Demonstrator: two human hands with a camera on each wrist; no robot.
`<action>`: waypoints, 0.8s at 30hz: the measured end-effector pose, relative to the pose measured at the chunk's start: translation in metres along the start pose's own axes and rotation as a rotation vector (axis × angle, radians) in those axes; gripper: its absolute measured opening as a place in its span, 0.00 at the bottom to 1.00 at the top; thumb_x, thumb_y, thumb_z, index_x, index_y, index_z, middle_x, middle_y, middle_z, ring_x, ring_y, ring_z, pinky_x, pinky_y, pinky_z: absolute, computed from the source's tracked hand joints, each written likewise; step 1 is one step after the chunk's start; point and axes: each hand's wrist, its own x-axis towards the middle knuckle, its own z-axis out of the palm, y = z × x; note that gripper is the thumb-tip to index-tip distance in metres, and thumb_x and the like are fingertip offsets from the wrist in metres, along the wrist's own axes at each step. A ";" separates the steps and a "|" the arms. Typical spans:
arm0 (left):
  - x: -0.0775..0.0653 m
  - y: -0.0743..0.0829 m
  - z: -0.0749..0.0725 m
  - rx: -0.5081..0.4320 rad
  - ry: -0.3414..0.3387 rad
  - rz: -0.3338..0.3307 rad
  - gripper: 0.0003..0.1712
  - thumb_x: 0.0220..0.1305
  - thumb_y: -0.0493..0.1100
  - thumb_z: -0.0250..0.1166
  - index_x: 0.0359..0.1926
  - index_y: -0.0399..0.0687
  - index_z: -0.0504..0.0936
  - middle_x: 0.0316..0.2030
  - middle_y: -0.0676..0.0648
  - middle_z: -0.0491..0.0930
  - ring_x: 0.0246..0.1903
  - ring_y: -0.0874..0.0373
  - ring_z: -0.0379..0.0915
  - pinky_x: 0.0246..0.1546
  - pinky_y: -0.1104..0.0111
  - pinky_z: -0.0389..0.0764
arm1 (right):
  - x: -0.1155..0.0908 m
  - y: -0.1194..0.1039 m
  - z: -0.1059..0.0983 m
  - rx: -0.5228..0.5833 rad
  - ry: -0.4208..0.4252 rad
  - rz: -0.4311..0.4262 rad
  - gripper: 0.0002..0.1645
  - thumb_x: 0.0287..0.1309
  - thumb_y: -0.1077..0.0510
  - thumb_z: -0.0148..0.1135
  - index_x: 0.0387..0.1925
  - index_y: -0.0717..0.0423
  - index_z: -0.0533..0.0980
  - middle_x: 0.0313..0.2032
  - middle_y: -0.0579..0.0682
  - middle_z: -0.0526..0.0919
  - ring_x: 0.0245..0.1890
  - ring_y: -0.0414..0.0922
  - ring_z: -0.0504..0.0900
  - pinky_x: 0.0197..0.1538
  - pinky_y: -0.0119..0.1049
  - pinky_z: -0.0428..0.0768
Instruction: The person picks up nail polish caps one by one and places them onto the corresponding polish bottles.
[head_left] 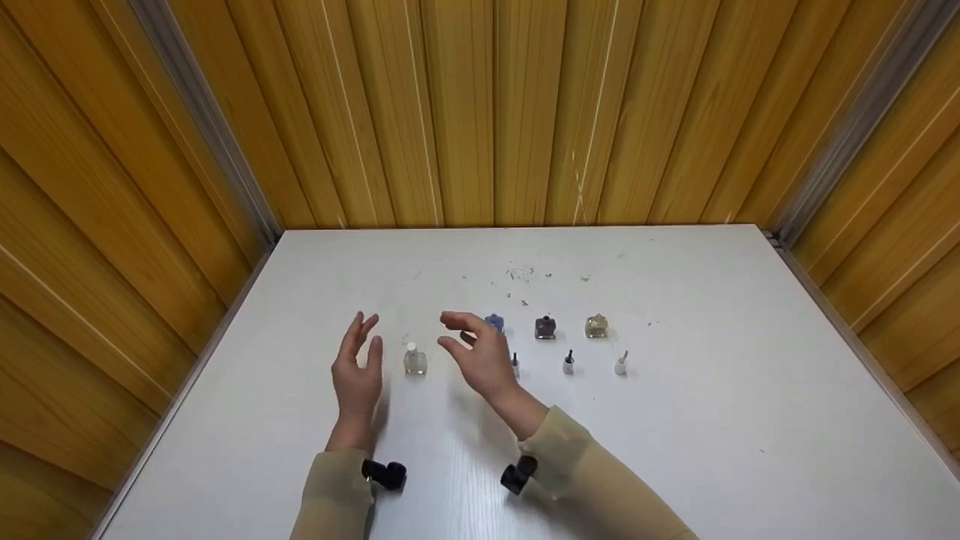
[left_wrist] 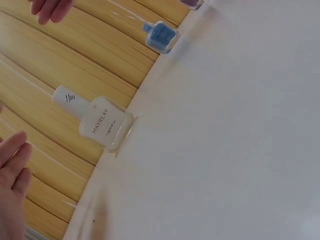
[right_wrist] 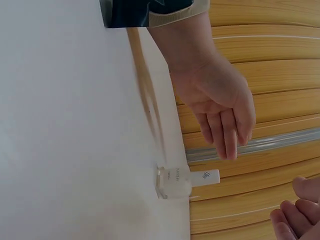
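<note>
A clear nail polish bottle (head_left: 415,363) with a white cap stands upright on the table between my two hands. My left hand (head_left: 357,379) is just left of it, fingers loosely extended, touching nothing. My right hand (head_left: 484,360) hovers to the bottle's right, its fingers a little bent and holding nothing. In the left wrist view the capped bottle (left_wrist: 106,123) shows the lettering MAYREAY. Behind my right hand is a blue polish bottle (head_left: 494,322), partly covered in the head view; its neck has no cap in the left wrist view.
A dark purple bottle (head_left: 545,328) and a gold glitter bottle (head_left: 596,326) stand uncapped to the right. In front of the bottles are white brush caps, bristles up: one (head_left: 515,366) partly hidden by my hand, another (head_left: 568,363), and a third (head_left: 621,364). Dark specks mark the white table (head_left: 750,390).
</note>
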 end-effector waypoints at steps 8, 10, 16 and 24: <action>-0.015 0.045 0.028 -0.188 0.070 0.261 0.20 0.73 0.27 0.58 0.63 0.32 0.75 0.55 0.35 0.84 0.61 0.66 0.77 0.67 0.74 0.74 | -0.010 0.007 -0.042 0.077 0.126 0.035 0.22 0.62 0.65 0.69 0.58 0.64 0.80 0.58 0.61 0.85 0.62 0.57 0.82 0.68 0.51 0.79; -0.021 0.057 0.040 -0.217 -0.001 0.238 0.20 0.73 0.28 0.58 0.63 0.33 0.75 0.56 0.35 0.84 0.61 0.62 0.78 0.66 0.73 0.76 | -0.012 0.013 -0.049 0.078 0.141 0.059 0.22 0.62 0.66 0.70 0.58 0.64 0.80 0.58 0.61 0.85 0.63 0.58 0.81 0.68 0.55 0.77; -0.028 0.071 0.076 -0.193 -0.195 0.043 0.21 0.74 0.34 0.61 0.65 0.35 0.76 0.62 0.38 0.82 0.64 0.44 0.77 0.69 0.61 0.76 | -0.018 0.034 -0.066 0.032 0.168 0.155 0.23 0.61 0.65 0.71 0.58 0.64 0.80 0.58 0.62 0.84 0.63 0.58 0.81 0.69 0.57 0.75; -0.007 0.058 0.115 -0.177 -0.297 -0.256 0.27 0.72 0.32 0.62 0.69 0.35 0.72 0.67 0.36 0.77 0.70 0.43 0.72 0.73 0.57 0.72 | -0.025 0.060 -0.073 -0.002 0.111 0.287 0.27 0.55 0.69 0.73 0.58 0.66 0.80 0.58 0.62 0.85 0.61 0.59 0.82 0.69 0.58 0.75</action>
